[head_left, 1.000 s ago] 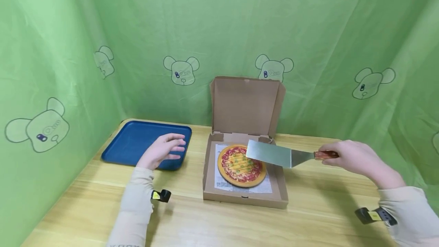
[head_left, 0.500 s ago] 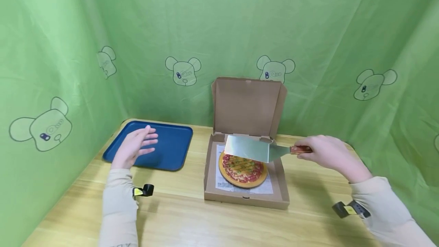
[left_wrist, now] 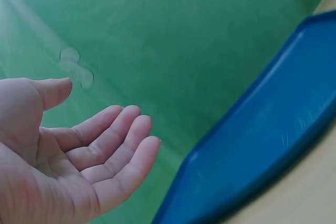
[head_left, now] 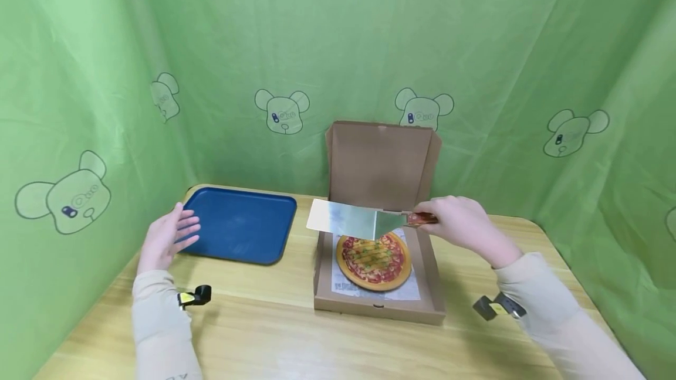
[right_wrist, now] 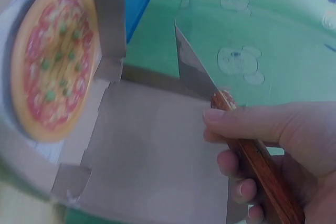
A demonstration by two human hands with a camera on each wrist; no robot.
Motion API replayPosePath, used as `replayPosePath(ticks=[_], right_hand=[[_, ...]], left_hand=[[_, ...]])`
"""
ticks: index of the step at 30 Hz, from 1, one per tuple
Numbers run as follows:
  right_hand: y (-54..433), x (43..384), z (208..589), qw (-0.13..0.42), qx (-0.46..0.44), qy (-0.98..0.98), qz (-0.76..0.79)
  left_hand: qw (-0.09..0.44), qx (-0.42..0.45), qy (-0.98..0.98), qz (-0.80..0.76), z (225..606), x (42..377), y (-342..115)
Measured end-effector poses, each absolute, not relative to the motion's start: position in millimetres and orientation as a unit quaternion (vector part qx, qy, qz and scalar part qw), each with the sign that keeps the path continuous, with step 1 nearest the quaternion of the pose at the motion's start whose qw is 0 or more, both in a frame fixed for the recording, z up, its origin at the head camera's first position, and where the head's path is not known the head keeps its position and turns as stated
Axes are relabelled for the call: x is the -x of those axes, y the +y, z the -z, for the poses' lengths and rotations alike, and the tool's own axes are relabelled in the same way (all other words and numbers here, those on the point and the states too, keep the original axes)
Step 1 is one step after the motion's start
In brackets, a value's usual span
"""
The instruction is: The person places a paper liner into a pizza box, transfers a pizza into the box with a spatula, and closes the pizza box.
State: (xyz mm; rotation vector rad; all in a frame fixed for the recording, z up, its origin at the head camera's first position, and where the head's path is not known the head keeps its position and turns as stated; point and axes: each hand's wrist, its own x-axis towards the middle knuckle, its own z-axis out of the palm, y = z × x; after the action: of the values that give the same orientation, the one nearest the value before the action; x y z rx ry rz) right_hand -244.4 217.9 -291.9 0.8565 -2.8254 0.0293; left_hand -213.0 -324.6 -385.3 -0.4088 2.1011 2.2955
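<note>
My right hand (head_left: 460,223) grips the wooden handle of a metal spatula (head_left: 345,220), its fingers curled round it in the right wrist view. The flat blade points left and hangs above the back left part of the pizza box (head_left: 380,309). A round pizza (head_left: 372,263) lies in the box on a printed paper sheet, and the spatula's blade covers a little of its back edge. My left hand (head_left: 164,239) hovers by the left edge of the blue tray (head_left: 243,227). It holds nothing, and in the left wrist view its fingers are loosely bent, palm showing.
The box lid (head_left: 379,163) stands raised at the back, near the green curtain (head_left: 338,34) that surrounds the table. Wooden tabletop (head_left: 253,321) shows in front of the tray and box, and between them.
My right hand has carried the spatula leftward, from over the pizza's right side to the box's back left. My left hand has moved left, from over the tray to its left edge.
</note>
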Motion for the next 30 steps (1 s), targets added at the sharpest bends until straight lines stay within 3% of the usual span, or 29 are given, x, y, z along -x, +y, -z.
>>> replayPosePath(ticks=[16,30], right_hand=[[159.1,255.3,285.0,0.089,-0.28,-0.956,-0.021],[109.2,263.4,276.5,0.067,-0.27,-0.96,-0.04]], left_hand=[[0.029,0.228,0.605,-0.763,426.5,206.9,-346.3],[0.064,0.25,0.583,-0.77,439.7,206.3,-351.3]])
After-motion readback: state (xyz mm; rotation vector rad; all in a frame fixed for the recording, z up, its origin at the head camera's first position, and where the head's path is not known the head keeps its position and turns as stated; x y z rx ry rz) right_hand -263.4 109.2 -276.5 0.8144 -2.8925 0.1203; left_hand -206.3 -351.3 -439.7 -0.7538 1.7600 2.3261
